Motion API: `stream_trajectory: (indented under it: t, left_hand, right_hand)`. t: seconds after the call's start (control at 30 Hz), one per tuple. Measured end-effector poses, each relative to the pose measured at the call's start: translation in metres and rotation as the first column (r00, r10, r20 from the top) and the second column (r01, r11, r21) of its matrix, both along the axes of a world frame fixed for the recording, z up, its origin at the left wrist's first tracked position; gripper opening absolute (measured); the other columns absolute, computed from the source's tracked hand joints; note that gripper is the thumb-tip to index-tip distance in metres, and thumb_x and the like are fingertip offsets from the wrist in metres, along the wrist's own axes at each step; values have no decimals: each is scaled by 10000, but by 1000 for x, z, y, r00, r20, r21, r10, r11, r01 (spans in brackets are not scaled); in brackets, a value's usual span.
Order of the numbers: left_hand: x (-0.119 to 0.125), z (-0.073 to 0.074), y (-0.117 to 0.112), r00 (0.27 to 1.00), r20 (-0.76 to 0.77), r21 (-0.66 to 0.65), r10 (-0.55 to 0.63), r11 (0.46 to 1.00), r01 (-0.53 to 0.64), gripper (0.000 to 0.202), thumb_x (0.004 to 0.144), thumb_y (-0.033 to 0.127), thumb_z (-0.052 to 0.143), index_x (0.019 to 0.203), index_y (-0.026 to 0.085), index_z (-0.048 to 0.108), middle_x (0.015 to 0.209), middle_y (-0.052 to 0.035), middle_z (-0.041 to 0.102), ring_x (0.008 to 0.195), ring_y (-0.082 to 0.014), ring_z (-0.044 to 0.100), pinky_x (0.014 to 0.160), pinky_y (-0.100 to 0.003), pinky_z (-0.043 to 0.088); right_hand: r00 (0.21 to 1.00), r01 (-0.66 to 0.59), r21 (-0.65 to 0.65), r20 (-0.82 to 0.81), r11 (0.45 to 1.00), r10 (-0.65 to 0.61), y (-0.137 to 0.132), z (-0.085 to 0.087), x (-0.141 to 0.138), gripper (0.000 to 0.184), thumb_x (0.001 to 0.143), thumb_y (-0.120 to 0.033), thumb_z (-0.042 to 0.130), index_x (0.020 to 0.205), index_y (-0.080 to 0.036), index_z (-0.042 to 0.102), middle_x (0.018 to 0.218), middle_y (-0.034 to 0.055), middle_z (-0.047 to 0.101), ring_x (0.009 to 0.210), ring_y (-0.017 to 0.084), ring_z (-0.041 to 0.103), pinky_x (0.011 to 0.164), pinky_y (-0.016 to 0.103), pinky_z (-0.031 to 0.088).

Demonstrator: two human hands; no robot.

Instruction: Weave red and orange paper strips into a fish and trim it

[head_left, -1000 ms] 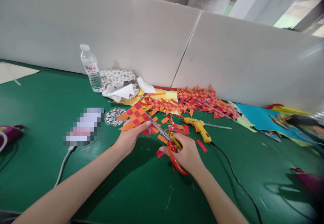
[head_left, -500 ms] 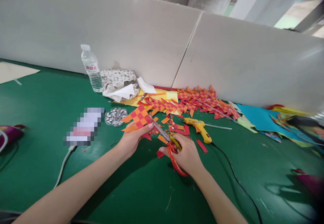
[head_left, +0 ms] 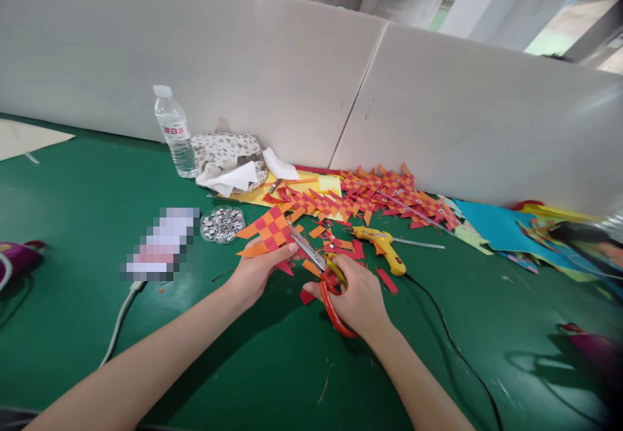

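My left hand (head_left: pixel 256 272) pinches a woven paper piece (head_left: pixel 270 230) in red and orange checks, held just above the green table (head_left: pixel 87 223). My right hand (head_left: pixel 357 301) grips red-and-yellow-handled scissors (head_left: pixel 321 269), whose blades point up-left and meet the right edge of the woven piece. Red and orange paper scraps (head_left: pixel 335 246) lie on the table around and under both hands.
A yellow glue gun (head_left: pixel 382 243) with a black cord lies right of the scissors. Behind it sits a pile of finished woven pieces (head_left: pixel 389 194). A water bottle (head_left: pixel 174 132), crumpled cloth (head_left: pixel 226 152), a dish of googly eyes (head_left: pixel 222 223) and coloured paper sheets (head_left: pixel 496 223) stand near the white partition.
The woven piece in my left hand has shifted slightly right and down, toward the scissor blades. My right hand has stayed nearly in place.
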State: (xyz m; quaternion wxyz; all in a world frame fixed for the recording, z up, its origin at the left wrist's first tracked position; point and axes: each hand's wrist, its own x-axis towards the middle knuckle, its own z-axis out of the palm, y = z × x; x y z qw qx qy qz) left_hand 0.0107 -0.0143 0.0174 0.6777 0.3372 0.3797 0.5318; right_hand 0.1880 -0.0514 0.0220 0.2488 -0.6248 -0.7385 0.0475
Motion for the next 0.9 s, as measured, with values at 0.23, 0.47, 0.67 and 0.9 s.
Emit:
stream_trajectory:
  t: [0.23, 0.47, 0.67, 0.9]
  left_hand:
    - [0, -1, -1, 1000, 22, -6, -8, 1000, 8, 213, 606, 257, 784, 773, 170, 684, 672, -3, 698, 603, -121, 636, 603, -219, 513]
    - [0, 1, -1, 999, 41, -11, -9, 1000, 9, 227, 592, 257, 793, 758, 154, 678, 651, 3, 690, 571, -106, 626, 590, -200, 521]
    - [-1, 4, -3, 998, 57, -7, -14, 1000, 15, 229, 596, 253, 788, 763, 144, 677, 677, -4, 697, 562, -101, 627, 547, -183, 523]
    - [2, 7, -5, 990, 97, 13, 105, 994, -107, 233, 616, 292, 769, 746, 133, 658, 633, -7, 686, 554, -127, 634, 535, -226, 544]
  right_hand:
    - [1000, -9, 42, 9, 999, 9, 0, -2, 2, 435, 676, -600, 602, 644, -205, 424, 584, -21, 499, 493, 107, 459, 479, 216, 282]
    - [1000, -21, 110, 11, 994, 19, 1, -3, 1, 443, 673, -606, 605, 625, -199, 438, 567, -30, 485, 470, 91, 433, 475, 211, 284]
    - [999, -16, 155, 40, 988, 10, 2, -5, 1, 453, 677, -610, 593, 605, -200, 413, 558, -35, 469, 451, 84, 410, 463, 208, 271]
    - [998, -8, 146, 55, 989, 0, 1, -7, 1, 435, 682, -582, 592, 600, -205, 392, 562, -35, 450, 465, 91, 402, 471, 211, 263]
